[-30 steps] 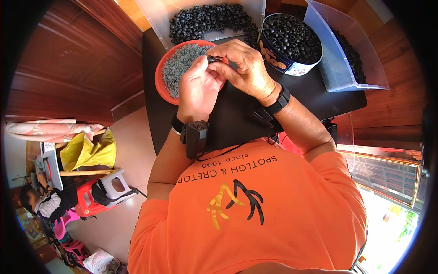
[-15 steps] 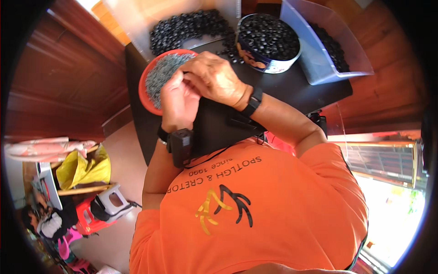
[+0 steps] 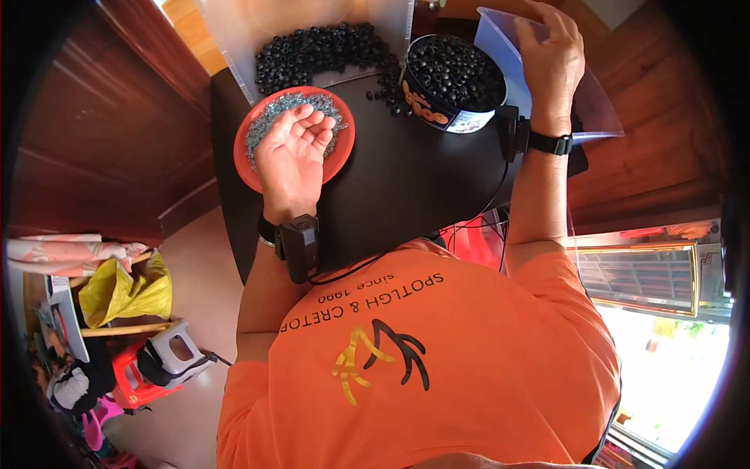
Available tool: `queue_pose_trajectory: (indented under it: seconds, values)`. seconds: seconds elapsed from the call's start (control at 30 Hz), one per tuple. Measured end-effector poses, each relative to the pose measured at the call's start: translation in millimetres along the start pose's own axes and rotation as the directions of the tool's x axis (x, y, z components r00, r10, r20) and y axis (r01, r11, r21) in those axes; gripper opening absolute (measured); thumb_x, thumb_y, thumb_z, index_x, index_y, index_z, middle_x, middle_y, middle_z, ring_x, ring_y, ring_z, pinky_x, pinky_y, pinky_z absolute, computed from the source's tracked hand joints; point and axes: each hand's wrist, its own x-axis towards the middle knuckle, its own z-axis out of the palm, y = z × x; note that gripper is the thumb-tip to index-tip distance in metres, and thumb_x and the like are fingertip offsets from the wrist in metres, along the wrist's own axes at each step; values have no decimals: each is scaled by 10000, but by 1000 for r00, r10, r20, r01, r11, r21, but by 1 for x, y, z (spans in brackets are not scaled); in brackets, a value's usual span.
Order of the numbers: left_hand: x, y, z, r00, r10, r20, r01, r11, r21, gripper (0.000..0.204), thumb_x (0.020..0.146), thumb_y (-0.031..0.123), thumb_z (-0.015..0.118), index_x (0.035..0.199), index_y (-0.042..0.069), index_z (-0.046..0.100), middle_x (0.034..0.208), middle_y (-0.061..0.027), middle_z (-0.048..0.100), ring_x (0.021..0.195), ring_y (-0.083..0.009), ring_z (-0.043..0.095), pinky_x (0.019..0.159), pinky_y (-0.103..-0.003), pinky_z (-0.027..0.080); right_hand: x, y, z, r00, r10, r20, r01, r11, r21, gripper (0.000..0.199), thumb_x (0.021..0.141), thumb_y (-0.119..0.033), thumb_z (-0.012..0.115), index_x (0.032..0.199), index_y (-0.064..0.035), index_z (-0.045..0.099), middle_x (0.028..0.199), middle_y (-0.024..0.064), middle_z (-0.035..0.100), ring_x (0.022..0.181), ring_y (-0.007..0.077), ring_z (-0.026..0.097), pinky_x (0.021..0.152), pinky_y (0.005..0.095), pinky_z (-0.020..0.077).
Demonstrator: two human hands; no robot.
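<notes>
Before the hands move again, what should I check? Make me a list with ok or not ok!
1. Left hand empty: cannot tell; its palm looks bare, but the curled fingers could hide something small.
2. Right hand empty: cannot tell; it is at the clear bluish bin, and its grip is unclear.
3. Grey pieces in the red bowl: ok, plenty show.
4. Round tin upright: ok, and full of black pieces.
5. All black pieces inside containers: not ok, some lie loose on the dark table by the tin.
</notes>
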Motion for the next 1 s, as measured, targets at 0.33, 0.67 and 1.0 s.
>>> queue_pose_trajectory:
  seconds: [0.33, 0.67, 1.0]
  values:
    - [6, -5, -6, 1000, -1, -4, 1, 1000, 7, 204, 942, 185, 468, 920, 0, 550, 891, -95, 575, 842, -232, 578, 816, -334, 472, -65, -68, 87, 574, -426, 700, 255, 905, 341, 88, 758, -118, 601, 776, -110, 687, 771, 69, 648, 844, 266, 600, 729, 393, 504]
    - [6, -6, -6, 999, -7, -33, 8, 1000, 21, 190, 934, 186, 481, 905, 12, 551, 883, -88, 579, 830, -228, 587, 799, -328, 476, -100, -68, 109, 349, -602, 718, 666, 698, 262, 100, 730, -148, 595, 672, -142, 677, 737, -15, 638, 836, 194, 576, 730, 314, 434]
    - [9, -10, -9, 999, -30, -18, 31, 998, 63, 206, 926, 198, 502, 912, 2, 563, 903, -99, 590, 870, -245, 587, 826, -341, 476, -112, -66, 119, 385, -568, 727, 634, 735, 238, 118, 764, -138, 569, 722, -152, 678, 760, 3, 635, 827, 197, 593, 738, 323, 441]
